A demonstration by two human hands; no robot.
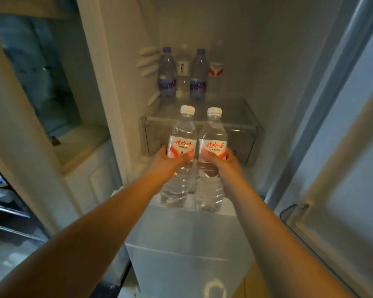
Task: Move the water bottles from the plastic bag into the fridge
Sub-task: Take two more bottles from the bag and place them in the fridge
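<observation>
My left hand (pixel 167 162) and right hand (pixel 222 163) each grip a ribbed clear bottle (pixel 181 147) (pixel 211 151); four more bottles (pixel 182 74) stand inside the fridge (pixel 267 82).

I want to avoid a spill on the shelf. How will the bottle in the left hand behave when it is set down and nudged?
The left bottle looks full of water, so it is probably heavy for its size. It is tall and narrow, so a nudge near the white cap may tip it. The thin ribbed plastic likely gives slightly under the left hand.
</observation>
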